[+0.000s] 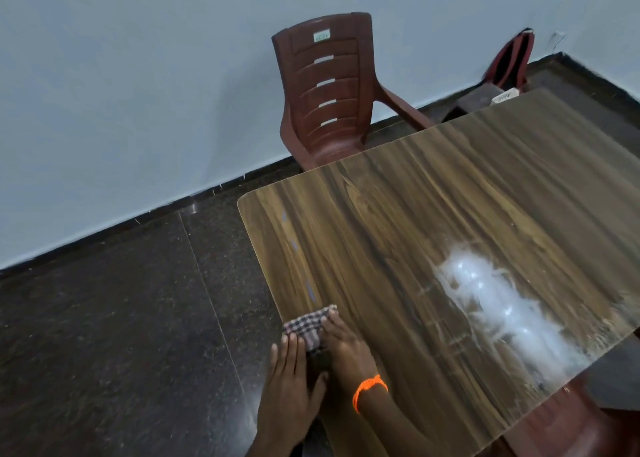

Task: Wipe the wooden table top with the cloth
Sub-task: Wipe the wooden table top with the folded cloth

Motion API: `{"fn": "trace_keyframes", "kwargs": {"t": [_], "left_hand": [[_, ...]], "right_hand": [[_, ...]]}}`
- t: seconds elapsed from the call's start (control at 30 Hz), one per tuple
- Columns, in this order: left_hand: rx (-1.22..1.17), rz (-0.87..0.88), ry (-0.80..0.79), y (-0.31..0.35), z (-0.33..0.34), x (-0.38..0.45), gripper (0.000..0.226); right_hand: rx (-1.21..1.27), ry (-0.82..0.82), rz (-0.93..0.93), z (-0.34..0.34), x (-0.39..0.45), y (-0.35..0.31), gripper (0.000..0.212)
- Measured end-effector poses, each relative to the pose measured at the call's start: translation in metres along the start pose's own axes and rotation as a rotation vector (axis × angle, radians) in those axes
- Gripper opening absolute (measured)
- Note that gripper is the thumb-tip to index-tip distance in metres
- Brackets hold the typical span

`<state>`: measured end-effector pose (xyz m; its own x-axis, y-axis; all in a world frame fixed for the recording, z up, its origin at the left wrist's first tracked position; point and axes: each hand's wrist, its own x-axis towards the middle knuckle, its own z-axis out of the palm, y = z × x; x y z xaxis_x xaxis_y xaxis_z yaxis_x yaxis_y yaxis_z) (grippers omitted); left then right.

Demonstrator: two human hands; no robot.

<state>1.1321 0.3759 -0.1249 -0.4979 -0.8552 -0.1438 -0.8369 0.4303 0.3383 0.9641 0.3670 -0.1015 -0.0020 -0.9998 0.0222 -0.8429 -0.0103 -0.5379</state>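
Observation:
A brown wood-grain table top [433,221] fills the right half of the view. A small checked cloth [308,325] lies at its near left edge. My right hand [346,345], with an orange band at the wrist, presses flat on the cloth from the table side. My left hand [291,384] lies beside it at the table's edge with straight fingers, its fingertips touching the cloth. A bright whitish smear and glare patch [491,297] sits on the right part of the top.
A dark red plastic chair [329,89] stands against the pale wall beyond the table's far edge. A red and black bag [510,61] leans at the wall to the right. Dark stone floor [121,335] lies left of the table.

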Motion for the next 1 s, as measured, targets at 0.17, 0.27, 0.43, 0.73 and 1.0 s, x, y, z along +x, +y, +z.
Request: {"fn": "trace_keyframes", "kwargs": {"t": [0.17, 0.27, 0.43, 0.73, 1.0], "left_hand": [[0.019, 0.095, 0.024, 0.014, 0.005, -0.010, 0.073], [-0.004, 0.141, -0.009, 0.019, -0.003, 0.014, 0.071], [0.031, 0.142, -0.032, 0.000, -0.024, 0.069, 0.069], [0.044, 0.093, -0.040, -0.049, -0.031, 0.058, 0.075], [0.021, 0.193, 0.018, -0.027, -0.022, 0.050, 0.066]], "right_hand": [[0.044, 0.066, 0.059, -0.007, -0.036, 0.016, 0.036], [0.026, 0.107, 0.145, -0.014, -0.025, 0.026, 0.042], [-0.012, 0.163, 0.236, -0.018, 0.041, 0.026, 0.042], [0.019, 0.052, 0.125, 0.012, 0.074, -0.013, 0.029], [0.052, 0.090, 0.089, -0.006, 0.024, 0.015, 0.034]]}}
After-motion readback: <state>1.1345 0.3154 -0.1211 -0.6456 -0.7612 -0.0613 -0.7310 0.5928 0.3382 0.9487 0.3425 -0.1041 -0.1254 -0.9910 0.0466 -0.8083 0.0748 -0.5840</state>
